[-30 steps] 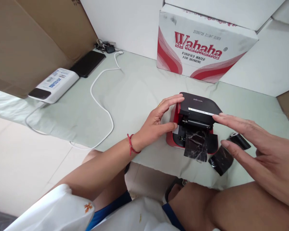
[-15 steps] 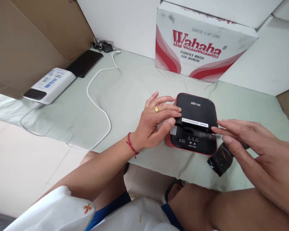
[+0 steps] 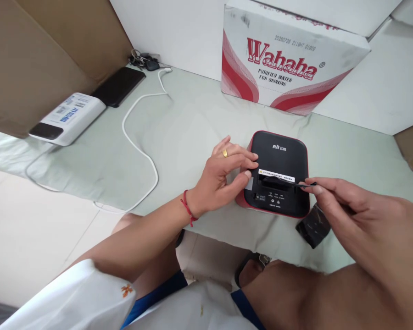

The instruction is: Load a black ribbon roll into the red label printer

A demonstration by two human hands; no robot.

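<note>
A squarish device (image 3: 278, 158) with a black top and red sides lies on the cloth-covered table. Its top bears white lettering, a white label, a slot and small control symbols. My left hand (image 3: 220, 176) rests on its left edge, fingers extended and thumb near the slot, holding nothing. My right hand (image 3: 358, 206) pinches a thin, dark, flat strip (image 3: 298, 184) between thumb and fingers. The strip reaches over the slot from the right; I cannot tell whether its far end is inside. A shiny black wrapper (image 3: 313, 227) lies beside the device, near my right hand.
A Wahaha water carton (image 3: 285, 68) stands behind the device. At the left are a white box-shaped gadget (image 3: 79, 114), a black phone-like slab (image 3: 120, 86), keys (image 3: 144, 59) and a white cable (image 3: 137, 149). The table's front edge (image 3: 223, 243) runs close to my legs.
The black flap that stood raised on the device's top now looks flat. My right hand has closed from extended fingers into a pinch on the thin strip. My left hand has barely moved.
</note>
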